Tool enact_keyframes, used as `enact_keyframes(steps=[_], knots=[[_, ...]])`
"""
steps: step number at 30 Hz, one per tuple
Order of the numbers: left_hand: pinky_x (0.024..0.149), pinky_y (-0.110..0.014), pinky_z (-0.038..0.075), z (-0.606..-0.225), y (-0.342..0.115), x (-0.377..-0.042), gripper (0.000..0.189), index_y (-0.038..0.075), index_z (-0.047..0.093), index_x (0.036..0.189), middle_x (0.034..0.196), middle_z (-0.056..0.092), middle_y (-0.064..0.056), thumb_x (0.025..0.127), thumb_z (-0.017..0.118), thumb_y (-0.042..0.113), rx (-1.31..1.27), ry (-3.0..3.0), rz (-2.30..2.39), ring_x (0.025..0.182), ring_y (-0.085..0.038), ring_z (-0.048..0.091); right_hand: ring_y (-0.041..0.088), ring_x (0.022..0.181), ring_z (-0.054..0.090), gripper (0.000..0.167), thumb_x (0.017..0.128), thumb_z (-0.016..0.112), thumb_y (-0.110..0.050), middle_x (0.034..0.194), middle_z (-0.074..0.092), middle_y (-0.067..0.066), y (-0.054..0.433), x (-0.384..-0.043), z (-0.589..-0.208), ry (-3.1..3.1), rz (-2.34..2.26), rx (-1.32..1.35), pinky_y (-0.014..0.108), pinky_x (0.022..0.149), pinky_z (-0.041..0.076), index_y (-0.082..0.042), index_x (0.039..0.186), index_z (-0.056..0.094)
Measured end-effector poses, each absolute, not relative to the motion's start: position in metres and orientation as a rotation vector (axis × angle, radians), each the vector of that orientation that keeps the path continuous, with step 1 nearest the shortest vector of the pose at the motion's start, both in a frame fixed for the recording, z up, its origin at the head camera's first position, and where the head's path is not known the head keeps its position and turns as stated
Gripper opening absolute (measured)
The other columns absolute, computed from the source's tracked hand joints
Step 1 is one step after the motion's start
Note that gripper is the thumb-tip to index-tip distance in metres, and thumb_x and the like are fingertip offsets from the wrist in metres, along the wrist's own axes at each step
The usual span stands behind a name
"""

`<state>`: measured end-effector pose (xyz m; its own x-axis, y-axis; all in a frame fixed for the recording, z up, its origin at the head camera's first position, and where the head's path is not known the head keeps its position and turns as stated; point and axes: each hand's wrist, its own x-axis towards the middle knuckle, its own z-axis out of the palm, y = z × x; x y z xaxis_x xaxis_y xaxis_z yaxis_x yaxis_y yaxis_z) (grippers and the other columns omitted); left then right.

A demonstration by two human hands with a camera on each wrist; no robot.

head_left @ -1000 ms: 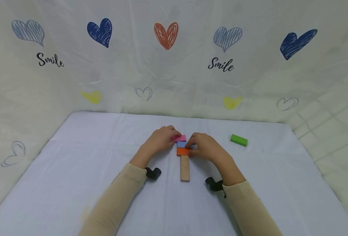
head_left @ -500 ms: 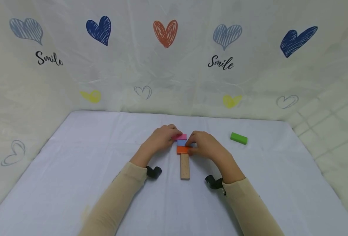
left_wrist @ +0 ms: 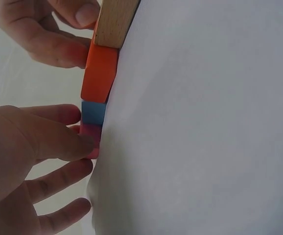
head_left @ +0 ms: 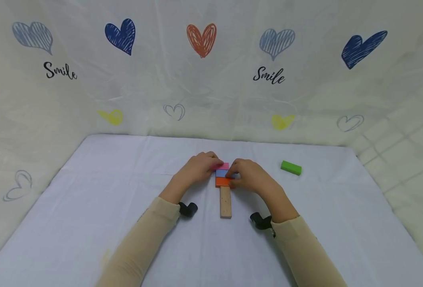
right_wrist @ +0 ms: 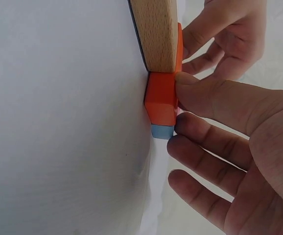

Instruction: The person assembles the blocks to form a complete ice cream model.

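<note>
A natural wooden block (head_left: 225, 202) lies lengthwise on the white cloth, its far end against an orange block (head_left: 222, 182) set crosswise. Behind the orange one come a blue block (head_left: 221, 173) and a pink block (head_left: 225, 165), also crosswise, packed close together. My left hand (head_left: 198, 167) pinches the left end of the pink block, its thumb on the near side in the left wrist view. At the right ends, my right hand (head_left: 248, 175) has its thumb against the orange block and its index fingertip by the blue block (right_wrist: 162, 131), holding them between. Fingers cover those ends from above.
A green block (head_left: 291, 168) lies alone on the cloth to the right of the hands. Black wrist cameras, the left one (head_left: 188, 209) and the right one (head_left: 260, 221), sit low over the table. A printed curtain (head_left: 229, 99) rises behind the far edge.
My left hand has slid the pink block slightly to the right along the blue one. My right hand stays at the orange and blue blocks; the view has tilted a little.
</note>
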<state>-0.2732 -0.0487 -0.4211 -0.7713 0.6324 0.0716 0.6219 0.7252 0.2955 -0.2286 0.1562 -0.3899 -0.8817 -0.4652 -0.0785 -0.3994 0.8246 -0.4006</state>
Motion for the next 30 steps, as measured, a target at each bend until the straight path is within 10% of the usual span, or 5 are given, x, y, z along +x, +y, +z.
enact_keyframes(steps=[30], knots=[[0.091, -0.043, 0.054, -0.4169, -0.0441, -0.2719, 0.042, 0.02, 0.065, 0.134, 0.132, 0.061, -0.001, 0.096, 0.058, 0.003, 1.109, 2.825, 0.408, 0.117, -0.026, 0.06, 0.021, 0.1, 0.062, 0.016, 0.082, 0.082, -0.016, 0.104, 0.066, -0.001, 0.1551, -0.2271, -0.3879, 2.826, -0.581, -0.684, 0.042, 0.093, 0.051, -0.016, 0.097, 0.078]])
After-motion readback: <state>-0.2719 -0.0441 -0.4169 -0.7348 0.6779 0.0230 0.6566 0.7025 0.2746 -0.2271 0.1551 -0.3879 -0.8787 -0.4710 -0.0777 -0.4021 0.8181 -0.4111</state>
